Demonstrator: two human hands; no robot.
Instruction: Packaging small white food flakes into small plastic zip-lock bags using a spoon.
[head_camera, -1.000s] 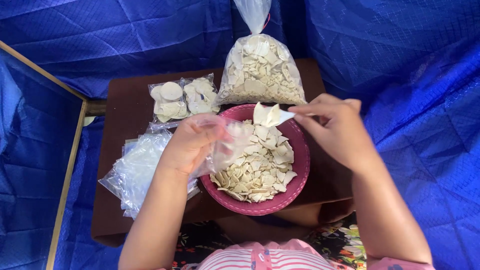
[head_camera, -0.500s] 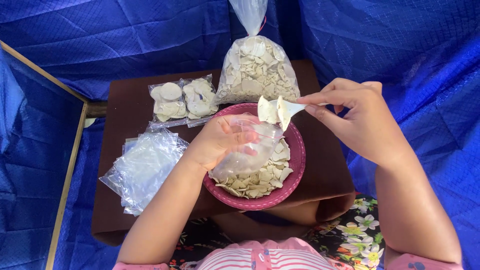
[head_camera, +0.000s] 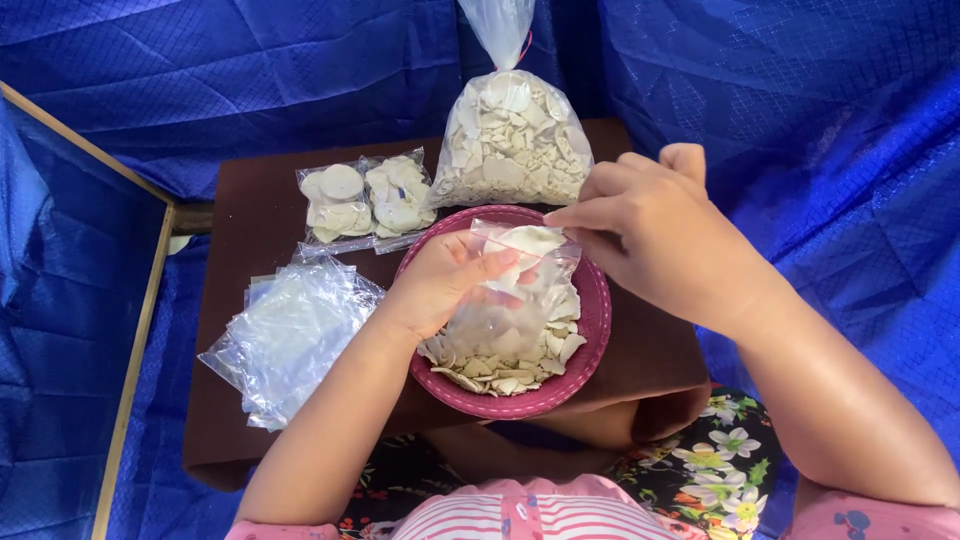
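Bright, even daylight; sharp focus

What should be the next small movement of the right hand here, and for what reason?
Probably tip the pieces fully into the small clear bag and draw the right hand back. The left hand holds that bag open over the pink bowl, and the right hand is at its mouth with pale pieces just inside.

Crinkled blue tarpaulin (head_camera: 230, 70) surrounds a small brown table (head_camera: 250, 200), with a wooden-framed panel (head_camera: 150, 300) at left.
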